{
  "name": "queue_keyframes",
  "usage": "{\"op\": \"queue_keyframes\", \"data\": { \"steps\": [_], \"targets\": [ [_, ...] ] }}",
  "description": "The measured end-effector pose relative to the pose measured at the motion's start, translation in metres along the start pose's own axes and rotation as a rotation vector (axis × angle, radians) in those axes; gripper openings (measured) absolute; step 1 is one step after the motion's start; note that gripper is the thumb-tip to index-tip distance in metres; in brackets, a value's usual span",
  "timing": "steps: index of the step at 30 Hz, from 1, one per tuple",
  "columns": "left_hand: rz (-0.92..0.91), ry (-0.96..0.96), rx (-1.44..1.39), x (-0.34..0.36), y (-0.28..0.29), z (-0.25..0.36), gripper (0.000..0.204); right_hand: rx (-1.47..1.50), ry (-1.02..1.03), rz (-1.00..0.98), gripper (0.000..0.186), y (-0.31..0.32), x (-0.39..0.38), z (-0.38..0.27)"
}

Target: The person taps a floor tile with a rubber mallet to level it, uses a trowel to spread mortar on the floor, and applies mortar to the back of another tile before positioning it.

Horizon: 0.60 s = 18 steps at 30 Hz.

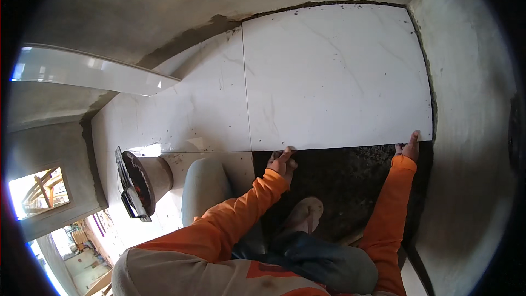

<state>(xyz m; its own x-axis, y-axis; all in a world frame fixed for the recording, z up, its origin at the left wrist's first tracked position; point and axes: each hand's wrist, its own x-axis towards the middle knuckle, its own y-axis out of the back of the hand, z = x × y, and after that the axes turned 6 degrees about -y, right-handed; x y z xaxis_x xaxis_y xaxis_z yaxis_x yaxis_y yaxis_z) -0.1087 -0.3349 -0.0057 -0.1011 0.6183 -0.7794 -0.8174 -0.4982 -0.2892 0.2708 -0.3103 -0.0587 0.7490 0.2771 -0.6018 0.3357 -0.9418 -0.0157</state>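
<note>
A large white veined tile (337, 71) lies in the back right corner, beside another white tile (203, 109) on the left. My left hand (283, 161) grips the near edge of the large tile close to the seam, fingers curled at the edge. At that tile's near right corner, my right hand (408, 148) holds the edge with one digit on top and others curled below. Dark, rough bedding (334, 175) shows between my orange-sleeved arms, with my foot (304, 214) on it.
A bucket (159, 178) with a metal trowel (125, 186) across its top stands on tiles at my left, beside my knee (203, 192). A glossy white panel (82, 68) rests along the upper left. A plastered wall (466, 131) rises close on my right; a window opening (38, 192) is at left.
</note>
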Motion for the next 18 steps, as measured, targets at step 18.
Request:
{"op": "queue_keyframes", "data": {
  "steps": [18],
  "targets": [
    [0.102, 0.074, 0.099, 0.02, -0.014, -0.001, 0.023, 0.006, -0.012, -0.023, 0.083, 0.001, 0.004, 0.005]
  ]
}}
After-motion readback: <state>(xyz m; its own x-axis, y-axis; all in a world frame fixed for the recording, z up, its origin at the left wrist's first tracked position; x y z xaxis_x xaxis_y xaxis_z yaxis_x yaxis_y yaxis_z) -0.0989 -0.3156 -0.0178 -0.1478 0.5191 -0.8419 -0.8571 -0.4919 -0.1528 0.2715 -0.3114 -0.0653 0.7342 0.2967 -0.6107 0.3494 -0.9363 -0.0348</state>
